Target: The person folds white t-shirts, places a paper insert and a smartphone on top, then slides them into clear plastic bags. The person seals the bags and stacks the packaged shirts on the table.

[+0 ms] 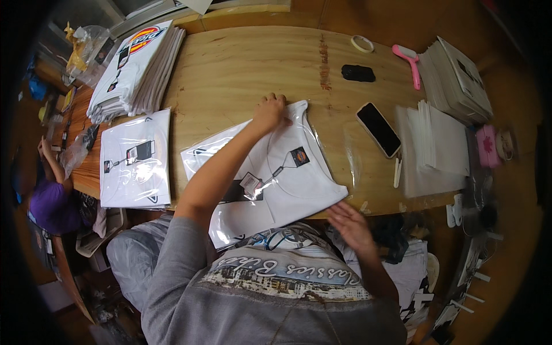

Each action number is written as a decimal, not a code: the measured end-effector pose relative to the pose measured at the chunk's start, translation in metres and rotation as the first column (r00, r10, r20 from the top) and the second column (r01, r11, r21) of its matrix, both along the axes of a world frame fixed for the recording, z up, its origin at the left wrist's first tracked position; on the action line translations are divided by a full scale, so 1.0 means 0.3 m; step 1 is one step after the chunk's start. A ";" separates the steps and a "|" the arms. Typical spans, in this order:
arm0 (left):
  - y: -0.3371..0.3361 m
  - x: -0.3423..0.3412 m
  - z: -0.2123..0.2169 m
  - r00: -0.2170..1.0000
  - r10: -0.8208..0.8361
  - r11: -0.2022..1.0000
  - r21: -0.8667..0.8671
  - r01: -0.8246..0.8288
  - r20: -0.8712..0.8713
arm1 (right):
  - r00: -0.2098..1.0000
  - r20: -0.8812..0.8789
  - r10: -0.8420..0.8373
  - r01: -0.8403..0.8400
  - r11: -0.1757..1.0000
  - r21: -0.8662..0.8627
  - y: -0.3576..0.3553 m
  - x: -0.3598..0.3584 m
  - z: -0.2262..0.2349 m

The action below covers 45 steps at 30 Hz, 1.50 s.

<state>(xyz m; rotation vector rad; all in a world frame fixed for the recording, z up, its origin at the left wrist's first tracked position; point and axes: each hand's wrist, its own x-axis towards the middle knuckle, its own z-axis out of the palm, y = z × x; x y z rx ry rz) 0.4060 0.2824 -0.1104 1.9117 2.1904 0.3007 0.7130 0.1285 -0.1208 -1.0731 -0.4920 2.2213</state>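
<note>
A folded white shirt in a clear plastic bag lies on the wooden table in front of me, with hang tags on a cord over it. My left hand presses on the bag's far edge, fingers bent. At the near right corner of the bag, by the table's edge, my right hand rests with fingers spread, touching or just off the plastic.
A second bagged white shirt lies left, a tall stack of bagged shirts behind it. A phone, white sheets, a pink-handled tool, a tape roll and a black object sit right. Another person is at far left.
</note>
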 end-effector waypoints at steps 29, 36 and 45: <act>-0.322 -0.341 0.050 0.817 -0.397 0.890 0.394 0.230 0.418 | 0.682 0.593 -0.428 -0.659 -0.009 0.752 0.630 -0.218 0.080; -0.570 -0.250 -0.077 0.565 0.280 0.913 -0.033 -0.407 0.776 | 0.640 0.736 -0.220 -0.681 0.281 0.676 0.420 -0.290 0.111; -0.451 -0.211 -0.022 0.280 0.469 0.881 -0.422 -0.213 0.838 | 0.752 0.649 0.115 -0.648 0.311 0.695 0.319 -0.740 0.068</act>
